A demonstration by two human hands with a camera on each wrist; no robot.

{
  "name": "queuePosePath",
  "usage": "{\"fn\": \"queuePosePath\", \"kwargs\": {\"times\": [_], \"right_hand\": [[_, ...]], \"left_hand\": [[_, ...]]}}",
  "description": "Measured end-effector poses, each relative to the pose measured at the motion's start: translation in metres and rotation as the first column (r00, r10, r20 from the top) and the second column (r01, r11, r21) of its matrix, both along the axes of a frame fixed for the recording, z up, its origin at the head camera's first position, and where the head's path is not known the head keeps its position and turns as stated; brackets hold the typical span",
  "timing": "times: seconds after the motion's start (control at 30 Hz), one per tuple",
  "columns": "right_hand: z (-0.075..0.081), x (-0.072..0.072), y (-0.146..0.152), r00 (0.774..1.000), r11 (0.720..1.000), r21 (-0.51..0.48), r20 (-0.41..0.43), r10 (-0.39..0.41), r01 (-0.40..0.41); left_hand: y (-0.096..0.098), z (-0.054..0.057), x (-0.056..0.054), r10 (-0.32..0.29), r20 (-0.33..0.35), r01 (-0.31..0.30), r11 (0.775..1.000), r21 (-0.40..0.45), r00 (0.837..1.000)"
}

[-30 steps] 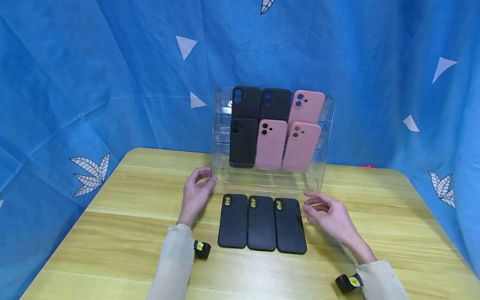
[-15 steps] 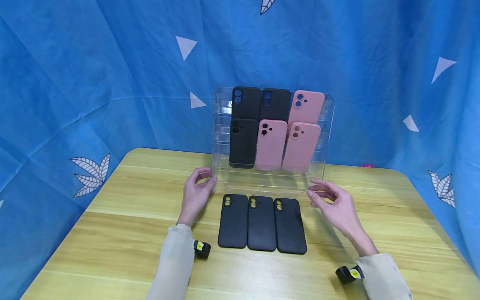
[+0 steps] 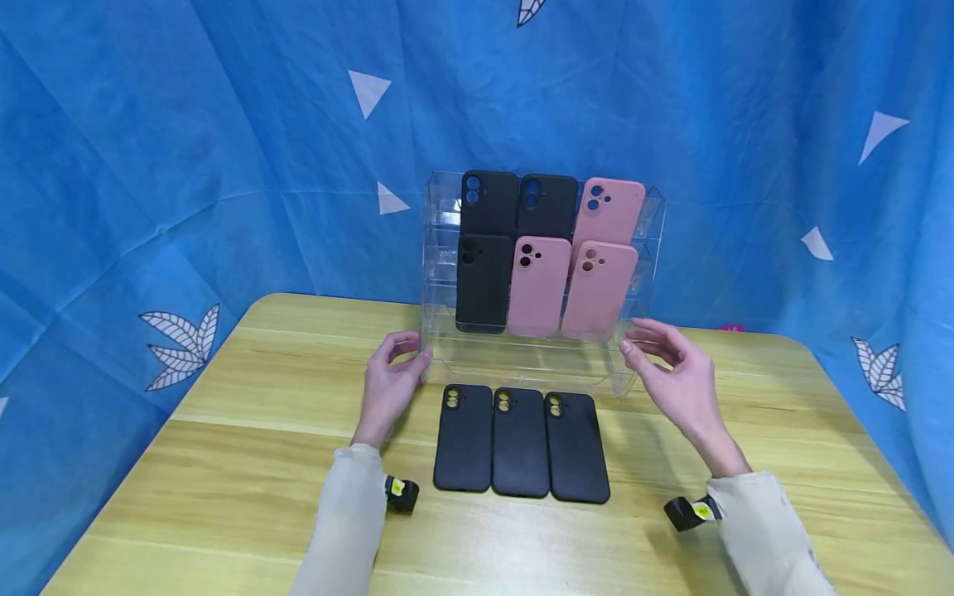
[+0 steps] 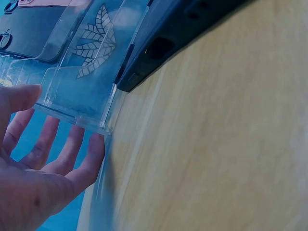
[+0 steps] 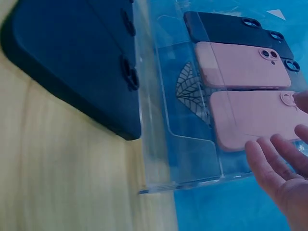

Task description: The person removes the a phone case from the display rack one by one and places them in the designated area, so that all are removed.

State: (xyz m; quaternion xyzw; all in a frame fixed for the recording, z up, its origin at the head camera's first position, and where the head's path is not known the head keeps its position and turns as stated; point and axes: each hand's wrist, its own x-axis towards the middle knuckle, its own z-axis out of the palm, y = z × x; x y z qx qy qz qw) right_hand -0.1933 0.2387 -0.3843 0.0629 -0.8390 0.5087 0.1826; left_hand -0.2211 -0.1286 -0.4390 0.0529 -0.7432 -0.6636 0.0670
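A clear tiered display stand [image 3: 477, 354] stands on the table with black and pink phone cases leaning in its two rows. My left hand [image 3: 391, 377] holds its left side; in the left wrist view the thumb [image 4: 25, 97] lies over the clear front and the fingertips meet the edge from outside. At the stand's right side is my right hand [image 3: 680, 381], fingers spread and slightly bent, holding nothing. Its fingertips come near the lower right pink case [image 3: 599, 290]. In front of the stand, three black cases [image 3: 519, 443] lie side by side, camera cutouts toward it.
The wooden table [image 3: 246, 463] reaches back to a blue patterned cloth [image 3: 298, 149] hanging behind the stand. Small black cameras sit at both wrists, such as the left wrist camera [image 3: 402, 495]. A small pink item [image 3: 731, 329] shows at the table's back edge.
My right hand has moved from beside the rightmost flat black case up and to the right, along the stand's right side. The left hand and the cases stay put.
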Motion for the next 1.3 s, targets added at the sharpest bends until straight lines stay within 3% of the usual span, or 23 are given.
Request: {"fn": "queuePosePath", "kwargs": {"times": [0.57, 0.9, 1.13, 1.3], "right_hand": [[0.019, -0.025, -0.003, 0.990, 0.996, -0.040, -0.112, -0.081, 0.077], [0.022, -0.033, -0.005, 0.986, 0.992, -0.036, -0.115, -0.123, 0.120], [0.033, -0.039, -0.011, 0.983, 0.990, -0.061, -0.128, -0.132, 0.125], [0.039, -0.042, -0.016, 0.978, 0.985, -0.033, -0.114, -0.174, 0.171]], "left_hand": [[0.000, 0.000, -0.001, -0.006, 0.000, 0.006, 1.000, 0.002, 1.000], [0.000, -0.001, -0.001, 0.006, -0.014, -0.006, 1.000, -0.010, 1.000], [-0.001, -0.001, 0.000, 0.009, -0.020, -0.009, 1.000, -0.005, 1.000], [0.000, -0.002, 0.000, 0.000, -0.016, 0.000, 1.000, 0.006, 1.000]]}}
